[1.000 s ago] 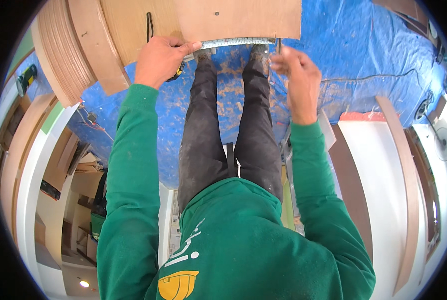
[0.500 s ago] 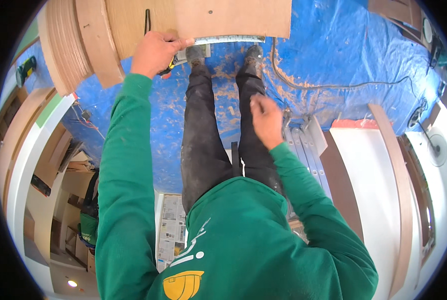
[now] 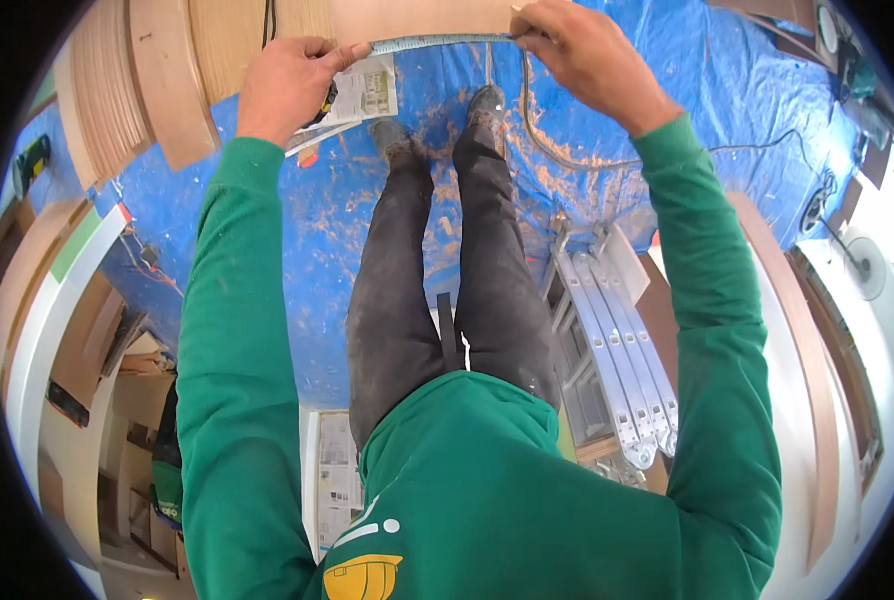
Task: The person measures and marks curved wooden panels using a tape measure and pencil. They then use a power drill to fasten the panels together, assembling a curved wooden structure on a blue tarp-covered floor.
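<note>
A tape measure's pale blade point(image 3: 437, 41) runs along the near edge of a light wooden board point(image 3: 422, 18). My left hand point(image 3: 289, 85) is closed on the tape measure at the blade's left end, thumb against the board's edge. Part of the black and yellow case shows under that hand. At the board's right corner my right hand point(image 3: 582, 55) is closed, its fingers pinching the blade's end. Its fingertips partly hide that end and the corner.
Curved, layered wooden pieces point(image 3: 97, 100) stand at the far left. Blue sheeting point(image 3: 667, 120) strewn with wood shavings covers the floor, with a dark cable point(image 3: 607, 162) across it. A folded metal ladder point(image 3: 612, 350) lies right of my legs. Newspaper point(image 3: 367, 90) lies below the board.
My right hand has moved up and away from my body, from above my leg to the blade's right end, and closed there. My left hand stays on the tape measure. The view has shifted slightly.
</note>
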{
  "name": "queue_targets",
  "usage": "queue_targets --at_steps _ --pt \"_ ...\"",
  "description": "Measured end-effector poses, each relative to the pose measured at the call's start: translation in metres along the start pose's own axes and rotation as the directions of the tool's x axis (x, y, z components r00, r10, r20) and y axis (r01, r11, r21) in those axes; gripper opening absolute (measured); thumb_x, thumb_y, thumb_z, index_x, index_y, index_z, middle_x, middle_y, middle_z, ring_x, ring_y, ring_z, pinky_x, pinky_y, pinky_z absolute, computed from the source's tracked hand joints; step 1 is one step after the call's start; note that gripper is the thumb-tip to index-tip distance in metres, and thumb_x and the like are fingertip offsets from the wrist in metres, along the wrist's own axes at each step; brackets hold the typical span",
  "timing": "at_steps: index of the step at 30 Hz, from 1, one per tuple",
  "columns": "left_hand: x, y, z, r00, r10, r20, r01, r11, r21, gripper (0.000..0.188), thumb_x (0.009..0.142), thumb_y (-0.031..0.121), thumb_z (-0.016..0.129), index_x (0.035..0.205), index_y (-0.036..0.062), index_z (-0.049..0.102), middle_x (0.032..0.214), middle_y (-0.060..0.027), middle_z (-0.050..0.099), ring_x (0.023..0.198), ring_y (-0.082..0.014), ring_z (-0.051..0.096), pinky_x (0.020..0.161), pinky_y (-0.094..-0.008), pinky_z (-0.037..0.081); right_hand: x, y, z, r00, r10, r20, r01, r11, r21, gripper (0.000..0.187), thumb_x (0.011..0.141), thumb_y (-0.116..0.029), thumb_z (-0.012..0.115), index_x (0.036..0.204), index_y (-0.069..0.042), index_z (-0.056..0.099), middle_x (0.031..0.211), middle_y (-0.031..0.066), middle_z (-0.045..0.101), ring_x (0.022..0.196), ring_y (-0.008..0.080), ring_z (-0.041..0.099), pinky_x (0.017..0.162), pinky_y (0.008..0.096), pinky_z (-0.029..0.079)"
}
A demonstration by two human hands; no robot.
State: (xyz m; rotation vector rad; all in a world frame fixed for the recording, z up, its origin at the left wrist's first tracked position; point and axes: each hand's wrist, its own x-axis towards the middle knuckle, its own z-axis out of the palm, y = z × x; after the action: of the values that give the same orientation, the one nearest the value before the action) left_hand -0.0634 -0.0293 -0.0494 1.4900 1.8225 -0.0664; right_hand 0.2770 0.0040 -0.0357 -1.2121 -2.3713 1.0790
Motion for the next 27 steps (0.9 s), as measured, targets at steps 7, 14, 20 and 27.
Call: queue_targets --at_steps 7,14,20,27 --pt "0.003 -0.003 -0.025 0.925 0.348 -0.151 -0.351 0.936 0.012 0.026 0.102 0.028 0.079 0.121 0.0107 0.084 0.102 -0.0047 0.073 0.094 -0.0168 0.066 0.086 -0.0309 0.052 0.02 0.01 -0.024 0.991 0.086 0.107 -0.094 0.993 0.067 0.012 0.097 -0.009 0.073 0.103 0.0 0.075 0.096 0.0169 0.076 0.089 0.0319 0.075 0.079 0.0423 0.058" --pt "0.007 -0.023 0.007 0.869 0.406 -0.284 -0.444 0.893 -0.08 0.022 0.103 0.014 0.078 0.123 0.0087 0.084 0.105 0.0004 0.072 0.102 -0.0103 0.064 0.091 -0.0259 0.05 0.012 0.029 -0.014 0.998 -0.048 0.027 0.044 0.991 0.125 0.011 0.095 -0.004 0.075 0.105 0.001 0.076 0.09 0.0127 0.077 0.081 0.023 0.074 0.075 0.0363 0.059" --pt "0.001 -0.025 0.02 0.832 0.434 -0.345 -0.49 0.867 -0.093 0.024 0.103 0.012 0.079 0.126 0.0092 0.085 0.111 0.0025 0.074 0.105 -0.0075 0.066 0.093 -0.0226 0.052 0.008 0.028 -0.015 0.998 0.032 0.046 -0.038 0.992 0.119 0.008 0.097 -0.005 0.076 0.103 0.0 0.076 0.084 0.0068 0.075 0.074 0.0142 0.067 0.069 0.0317 0.055" --pt "0.002 -0.027 0.021 0.849 0.419 -0.321 -0.5 0.834 -0.233 0.026 0.103 0.009 0.078 0.129 0.0068 0.083 0.113 0.0014 0.075 0.107 -0.0076 0.069 0.093 -0.0217 0.055 0.006 0.019 -0.025 0.996 -0.019 0.085 0.005 0.987 0.159 0.01 0.1 -0.004 0.074 0.108 0.001 0.079 0.09 0.0069 0.079 0.081 0.014 0.072 0.074 0.03 0.059"
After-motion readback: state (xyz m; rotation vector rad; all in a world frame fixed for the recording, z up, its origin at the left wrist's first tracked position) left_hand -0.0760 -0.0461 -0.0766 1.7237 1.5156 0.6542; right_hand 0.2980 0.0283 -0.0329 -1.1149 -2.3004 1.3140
